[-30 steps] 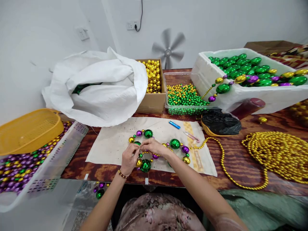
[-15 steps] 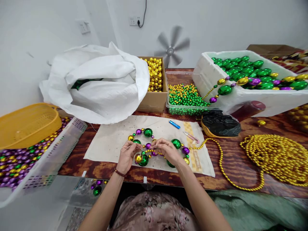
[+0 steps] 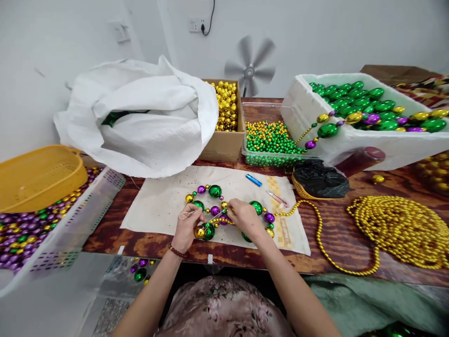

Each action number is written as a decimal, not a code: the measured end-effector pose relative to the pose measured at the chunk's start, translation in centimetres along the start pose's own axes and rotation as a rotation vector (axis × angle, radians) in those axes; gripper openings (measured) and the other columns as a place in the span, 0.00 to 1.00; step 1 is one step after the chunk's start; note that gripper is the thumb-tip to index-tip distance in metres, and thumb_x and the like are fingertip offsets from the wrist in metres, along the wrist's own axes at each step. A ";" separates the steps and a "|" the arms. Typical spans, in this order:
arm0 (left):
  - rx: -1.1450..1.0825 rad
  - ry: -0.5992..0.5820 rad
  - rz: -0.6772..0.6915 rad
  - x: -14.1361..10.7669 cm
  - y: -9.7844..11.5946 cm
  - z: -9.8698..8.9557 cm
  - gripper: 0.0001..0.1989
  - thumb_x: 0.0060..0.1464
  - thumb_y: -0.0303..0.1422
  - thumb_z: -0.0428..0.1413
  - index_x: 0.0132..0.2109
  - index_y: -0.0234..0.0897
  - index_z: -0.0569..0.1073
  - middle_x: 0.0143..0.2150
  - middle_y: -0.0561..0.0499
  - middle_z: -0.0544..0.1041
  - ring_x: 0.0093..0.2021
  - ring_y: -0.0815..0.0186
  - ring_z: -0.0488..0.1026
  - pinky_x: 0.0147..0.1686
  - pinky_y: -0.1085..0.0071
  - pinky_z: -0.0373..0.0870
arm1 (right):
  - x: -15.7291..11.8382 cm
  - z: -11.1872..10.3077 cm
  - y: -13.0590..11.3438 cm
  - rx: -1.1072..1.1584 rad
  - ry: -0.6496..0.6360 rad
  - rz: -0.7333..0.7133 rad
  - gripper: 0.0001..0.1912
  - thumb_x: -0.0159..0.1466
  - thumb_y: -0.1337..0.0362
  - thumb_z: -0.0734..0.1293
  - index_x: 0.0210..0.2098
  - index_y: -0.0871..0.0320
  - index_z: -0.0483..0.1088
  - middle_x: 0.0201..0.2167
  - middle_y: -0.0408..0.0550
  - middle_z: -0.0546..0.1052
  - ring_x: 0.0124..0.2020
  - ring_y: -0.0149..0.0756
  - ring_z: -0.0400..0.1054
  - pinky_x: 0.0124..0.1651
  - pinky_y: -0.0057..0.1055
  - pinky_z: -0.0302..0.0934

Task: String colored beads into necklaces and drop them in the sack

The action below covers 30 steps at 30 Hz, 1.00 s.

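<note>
A pale thread [image 3: 184, 215] loops out beside my left hand [image 3: 188, 225], whose fingers are pinched on it above a gold and a green ball. My right hand [image 3: 242, 216] is closed on the thread's other stretch, over the middle of the bead string. Green, purple and gold beads [image 3: 215, 191] form loops on a cream cloth [image 3: 157, 206], partly covered by my hands. From their right side a thin gold bead chain [image 3: 320, 224] runs to a coiled heap [image 3: 400, 231].
Behind the cloth stand a white sack [image 3: 150, 135], a carton of gold balls [image 3: 224, 145], a clear tray of small beads [image 3: 273, 159] and a foam box [image 3: 351, 140]. A blue tube [image 3: 254, 180] and small snips [image 3: 277, 198] lie on the cloth. Left is a bead crate [image 3: 87, 224].
My hands have drawn slightly apart at the fingertips, and the thread between them now slants up to my right hand. The whole view has shifted a little.
</note>
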<state>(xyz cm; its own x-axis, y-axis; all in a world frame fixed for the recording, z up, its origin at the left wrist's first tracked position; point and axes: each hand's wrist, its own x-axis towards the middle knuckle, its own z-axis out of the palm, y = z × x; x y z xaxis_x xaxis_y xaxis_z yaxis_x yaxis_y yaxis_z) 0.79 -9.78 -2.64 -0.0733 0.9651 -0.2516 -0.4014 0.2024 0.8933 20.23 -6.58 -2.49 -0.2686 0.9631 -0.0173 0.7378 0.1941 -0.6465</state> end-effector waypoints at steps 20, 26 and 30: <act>0.160 0.046 0.260 -1.8 -1.6 0.1 0.14 0.53 0.39 0.63 0.33 0.38 0.66 0.21 0.59 0.72 0.19 0.73 0.69 0.22 0.77 0.67 | 1.6 -1.3 -2.1 0.148 -0.459 -0.150 0.16 0.69 0.63 0.59 0.30 0.61 0.74 0.25 0.43 0.73 0.28 0.31 0.63 0.32 0.26 0.51; 0.254 0.076 0.410 -3.5 -2.3 -0.1 0.11 0.55 0.37 0.62 0.33 0.37 0.69 0.21 0.58 0.73 0.18 0.74 0.70 0.21 0.78 0.67 | 4.2 -1.2 -2.5 0.198 -0.785 -0.240 0.15 0.59 0.74 0.66 0.44 0.61 0.78 0.28 0.41 0.76 0.30 0.31 0.66 0.34 0.24 0.56; 0.247 0.062 0.448 -3.9 -2.5 -0.1 0.10 0.56 0.36 0.62 0.34 0.37 0.69 0.21 0.58 0.73 0.18 0.73 0.70 0.21 0.78 0.69 | 4.7 -0.7 -2.6 0.217 -0.915 -0.269 0.17 0.57 0.75 0.67 0.45 0.60 0.78 0.25 0.39 0.75 0.28 0.30 0.65 0.31 0.23 0.55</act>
<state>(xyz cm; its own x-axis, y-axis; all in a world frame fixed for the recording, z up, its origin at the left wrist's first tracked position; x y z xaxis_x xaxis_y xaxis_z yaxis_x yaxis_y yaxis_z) 1.98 -14.07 -3.95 -0.2461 0.9558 0.1611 -0.0915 -0.1884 0.9778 17.49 -2.43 -0.42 -0.8555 0.3576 -0.3745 0.4764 0.2598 -0.8400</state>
